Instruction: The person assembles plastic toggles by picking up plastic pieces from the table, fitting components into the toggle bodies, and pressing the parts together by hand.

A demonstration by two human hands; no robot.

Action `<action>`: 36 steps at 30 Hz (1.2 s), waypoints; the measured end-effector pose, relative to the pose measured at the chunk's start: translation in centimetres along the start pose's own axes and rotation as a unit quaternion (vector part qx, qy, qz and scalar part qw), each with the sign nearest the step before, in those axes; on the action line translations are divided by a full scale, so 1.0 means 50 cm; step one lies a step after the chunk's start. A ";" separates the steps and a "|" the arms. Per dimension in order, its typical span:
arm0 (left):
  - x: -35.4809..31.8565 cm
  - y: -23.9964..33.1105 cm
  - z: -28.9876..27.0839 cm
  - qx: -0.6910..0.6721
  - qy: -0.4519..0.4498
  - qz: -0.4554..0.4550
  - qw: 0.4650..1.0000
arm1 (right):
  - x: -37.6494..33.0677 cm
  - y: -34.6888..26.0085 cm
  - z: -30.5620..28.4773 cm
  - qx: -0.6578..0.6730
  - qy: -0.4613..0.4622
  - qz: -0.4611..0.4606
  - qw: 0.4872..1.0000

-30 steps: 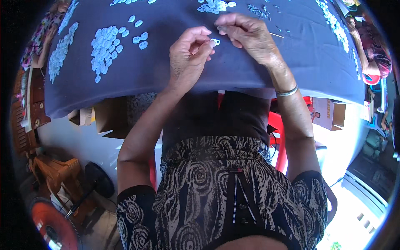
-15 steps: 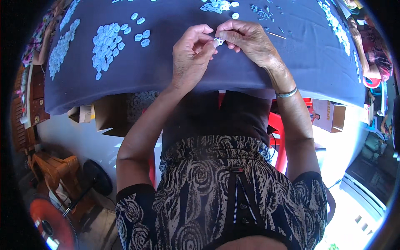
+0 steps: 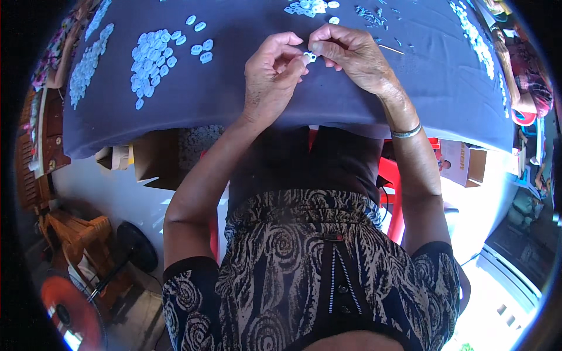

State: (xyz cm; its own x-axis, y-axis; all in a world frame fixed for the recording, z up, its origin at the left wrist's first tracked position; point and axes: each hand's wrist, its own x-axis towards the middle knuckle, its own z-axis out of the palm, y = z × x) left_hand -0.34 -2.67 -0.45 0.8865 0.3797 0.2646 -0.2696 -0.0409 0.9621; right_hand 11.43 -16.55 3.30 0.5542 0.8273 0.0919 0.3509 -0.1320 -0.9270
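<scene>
My left hand (image 3: 272, 73) pinches a small white plastic piece with holes (image 3: 311, 57) between thumb and fingertips, above the dark cloth. Close against that piece is my right hand (image 3: 358, 61), thumb and forefinger pressed together; anything between them is too small to make out. Beyond the hands lies a pile of white oval pieces (image 3: 305, 7), with one loose white piece (image 3: 333, 20) nearer. Past my right hand several small grey pins (image 3: 370, 16) are scattered, and a thin wooden stick (image 3: 391, 50) lies beside the hand.
On the cloth-covered table (image 3: 193, 96), a larger heap of white oval pieces (image 3: 151, 61) sits at left. More rows run along the left (image 3: 91, 67) and right (image 3: 474, 38) sides, near other people's arms (image 3: 508, 67). Below are a cardboard box (image 3: 158, 161) and a fan (image 3: 64, 310).
Both hands stay together at the white piece, with the right fingertips shifted slightly. The whole view has moved a little; the piles look the same.
</scene>
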 end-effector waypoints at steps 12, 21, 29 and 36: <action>-0.003 0.002 0.001 0.013 0.007 0.014 1.000 | -0.005 -0.009 0.013 -0.035 0.017 -0.027 0.999; -0.007 -0.005 0.004 -0.008 0.044 0.034 0.998 | -0.009 -0.022 0.043 -0.088 0.047 0.013 0.995; -0.002 -0.002 0.003 -0.019 0.033 0.014 0.999 | -0.007 -0.020 0.031 -0.093 0.028 0.024 0.995; 0.001 -0.008 0.006 -0.020 0.030 0.011 0.999 | -0.006 -0.039 -0.005 0.039 0.057 0.078 0.995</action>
State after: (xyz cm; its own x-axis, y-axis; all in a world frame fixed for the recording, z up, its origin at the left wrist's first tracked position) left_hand -0.09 -2.93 -0.81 0.8567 0.4331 0.2801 -0.3043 -0.0141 0.9525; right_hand 10.79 -16.67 5.20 0.6815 0.7316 -0.0181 0.1974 -0.2075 -0.9581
